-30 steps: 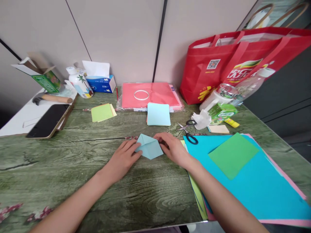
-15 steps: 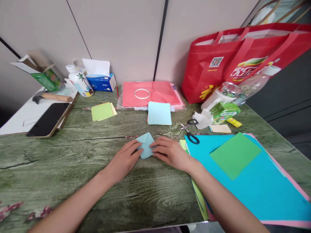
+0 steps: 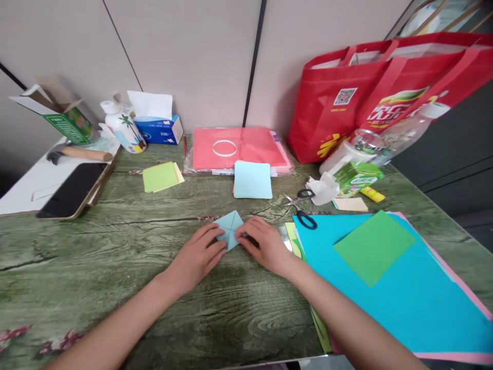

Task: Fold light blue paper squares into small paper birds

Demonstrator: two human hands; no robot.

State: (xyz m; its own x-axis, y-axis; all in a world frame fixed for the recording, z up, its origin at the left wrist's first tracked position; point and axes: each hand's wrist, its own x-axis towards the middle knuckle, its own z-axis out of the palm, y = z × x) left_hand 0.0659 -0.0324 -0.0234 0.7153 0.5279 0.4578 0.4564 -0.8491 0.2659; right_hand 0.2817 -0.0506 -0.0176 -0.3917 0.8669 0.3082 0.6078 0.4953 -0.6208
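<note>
A small light-blue sheet of folding paper (image 3: 230, 224) lies on the table, turned like a diamond, with crossing crease lines and folded flaps. My left hand (image 3: 201, 251) grips its left edge, fingertips resting on top and the thumb low near the bottom corner. At the right corner, my right hand (image 3: 265, 241) pinches the paper between thumb and fingers; that corner is partly hidden. Behind the paper is a stack of light-blue square sheets (image 3: 252, 180). A pair of black-handled scissors (image 3: 304, 208) lies right of my right hand.
Large blue sheets (image 3: 385, 318) with a green square (image 3: 373, 249) on top cover the right side. A red bag (image 3: 327, 113), pink paper pack (image 3: 246, 146), tissue box (image 3: 159, 130) and white bottle (image 3: 125, 128) line the back. A phone (image 3: 73, 190) and hammer (image 3: 82, 153) are left.
The lower flap of the light-blue paper now lies folded to the middle, so crossing lines show. My right hand has shifted slightly left, its fingers now pinching at the right corner.
</note>
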